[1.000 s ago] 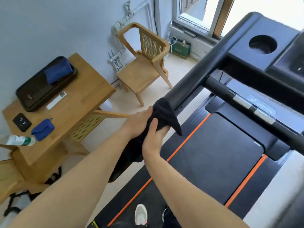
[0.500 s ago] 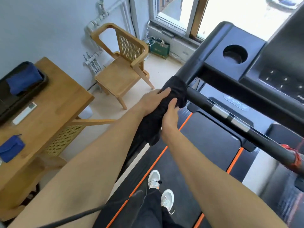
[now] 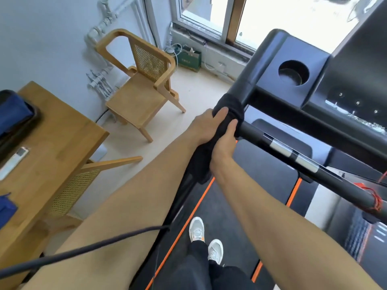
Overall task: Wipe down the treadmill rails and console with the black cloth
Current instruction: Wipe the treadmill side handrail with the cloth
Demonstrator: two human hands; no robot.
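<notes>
Step in hand: wiping left black treadmill rail (image 3: 254,74). Both hands, left (image 3: 206,125) & right (image 3: 225,143), fingers clamped round soft black cloth (image 3: 229,107) wrapped on it. Next, prob: far end, then glossy black console (image 3: 356,80).

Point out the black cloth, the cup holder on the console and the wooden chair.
black cloth (image 3: 229,110): head view, on the part wrapped over the rail.
cup holder (image 3: 293,73): head view, inside the round recess.
wooden chair (image 3: 137,100): head view, on the seat.
</notes>
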